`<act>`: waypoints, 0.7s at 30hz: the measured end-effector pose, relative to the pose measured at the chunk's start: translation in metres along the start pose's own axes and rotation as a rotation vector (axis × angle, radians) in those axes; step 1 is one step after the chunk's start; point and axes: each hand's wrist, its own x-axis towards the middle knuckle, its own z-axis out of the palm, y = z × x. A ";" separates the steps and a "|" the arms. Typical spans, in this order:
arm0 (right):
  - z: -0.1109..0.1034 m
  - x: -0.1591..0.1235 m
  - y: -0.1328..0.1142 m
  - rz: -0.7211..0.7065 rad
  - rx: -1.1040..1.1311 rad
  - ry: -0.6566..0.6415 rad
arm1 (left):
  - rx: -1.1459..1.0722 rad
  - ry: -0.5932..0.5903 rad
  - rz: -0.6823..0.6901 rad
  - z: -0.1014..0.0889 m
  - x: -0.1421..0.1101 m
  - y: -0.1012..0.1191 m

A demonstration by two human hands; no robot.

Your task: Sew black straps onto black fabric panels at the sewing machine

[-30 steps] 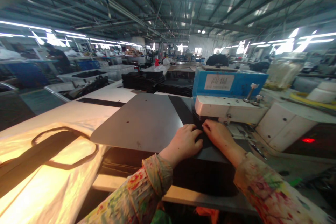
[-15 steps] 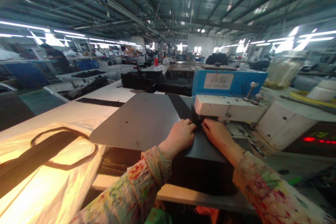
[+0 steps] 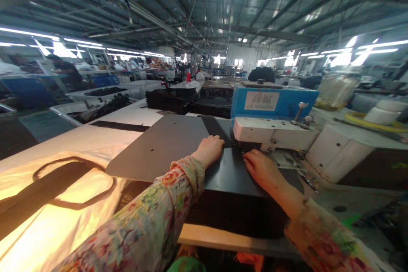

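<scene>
My left hand point(image 3: 208, 151) has its fingers curled over a black strip point(image 3: 212, 126) that lies slantwise across a smooth grey plate point(image 3: 165, 146). The fingertips and the strip's near end are partly hidden. My right hand point(image 3: 263, 170) rests low on the plate's right side, beside the head of a sewing machine point(image 3: 274, 131). Its fingers lie close together and reach toward the area under the machine head. I see nothing clearly held in them. A gap of bare plate separates the two hands.
A blue box-shaped cover point(image 3: 287, 100) tops the machine. Stacks of black pieces point(image 3: 170, 100) stand behind the plate. Another black strip point(image 3: 119, 126) lies on the white table at left. A lit plastic sheet point(image 3: 73, 187) covers the near left. A person point(image 3: 65, 70) is far left.
My left hand has moved left, away from the machine head, and the hands are farther apart. My right hand has shifted slightly down. The red display digits on the machine no longer show.
</scene>
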 end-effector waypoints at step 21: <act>-0.010 -0.098 -0.037 0.310 0.986 -0.221 | -0.085 0.029 0.035 -0.026 -0.105 0.030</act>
